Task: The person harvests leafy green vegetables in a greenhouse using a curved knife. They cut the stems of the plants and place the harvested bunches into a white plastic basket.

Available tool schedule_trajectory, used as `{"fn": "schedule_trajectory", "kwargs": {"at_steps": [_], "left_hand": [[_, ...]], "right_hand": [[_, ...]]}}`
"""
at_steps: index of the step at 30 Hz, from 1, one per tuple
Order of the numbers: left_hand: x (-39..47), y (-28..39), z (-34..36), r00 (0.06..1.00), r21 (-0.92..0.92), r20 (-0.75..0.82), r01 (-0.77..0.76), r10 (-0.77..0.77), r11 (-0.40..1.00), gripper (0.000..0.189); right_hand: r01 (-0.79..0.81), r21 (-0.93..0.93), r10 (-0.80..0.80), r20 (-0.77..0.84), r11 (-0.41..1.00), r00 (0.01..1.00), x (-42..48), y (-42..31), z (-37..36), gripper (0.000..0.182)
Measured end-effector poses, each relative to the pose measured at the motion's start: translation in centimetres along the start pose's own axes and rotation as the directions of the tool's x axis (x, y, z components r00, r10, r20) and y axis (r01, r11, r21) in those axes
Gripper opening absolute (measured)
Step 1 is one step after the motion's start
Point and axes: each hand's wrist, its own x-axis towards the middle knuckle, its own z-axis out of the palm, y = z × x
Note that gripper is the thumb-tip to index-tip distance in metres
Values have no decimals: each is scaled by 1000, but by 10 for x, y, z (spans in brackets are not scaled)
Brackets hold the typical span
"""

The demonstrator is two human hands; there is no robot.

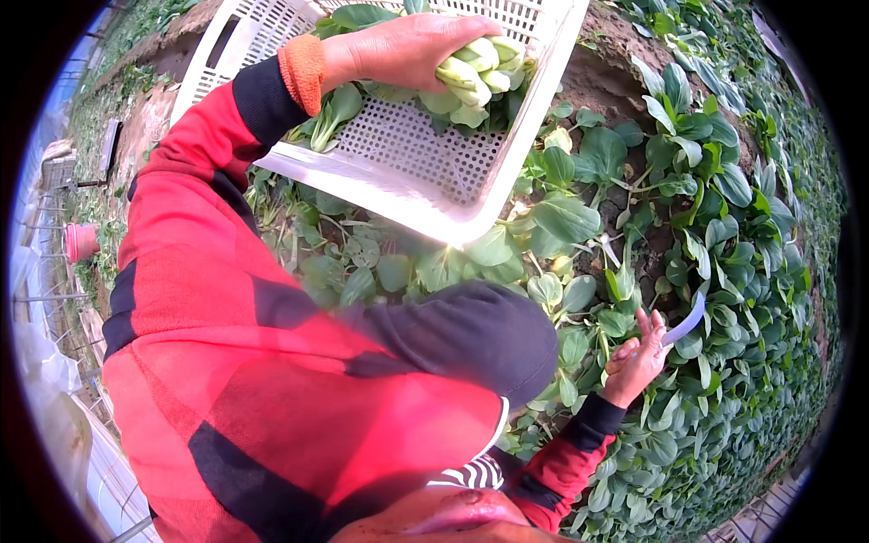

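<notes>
At the top of the head view, my left hand [414, 51] is closed on a bunch of bok choy [478, 71], pale stem ends outward, inside a white perforated plastic crate [407, 203]. More leafy greens lie under and behind the hand, and a small loose bok choy [333, 119] rests below my wrist on the crate's floor. At the right, my right hand [638, 356] holds a knife with a curved blade [686, 322] over the growing plants; its handle is mostly hidden in the palm.
Dense rows of leafy greens [713, 434] fill the right side. Cut leaves and low plants [563, 217] lie between crate and bed, with bare soil [611, 88] beyond. A pink bucket [81, 242] stands far left, near plastic sheeting [61, 370]. My bent knee [489, 339] is between my hands.
</notes>
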Motion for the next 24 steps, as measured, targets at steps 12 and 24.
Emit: {"fn": "schedule_trajectory", "kwargs": {"at_steps": [12, 24], "left_hand": [[-31, -23, 165, 419, -159, 678, -718, 604, 677, 37], [-33, -14, 148, 287, -81, 886, -680, 365, 729, 36]], "right_hand": [[13, 60, 14, -429, 998, 903, 1, 30, -107, 37], [-286, -455, 62, -447, 843, 893, -31, 161, -162, 23]]}}
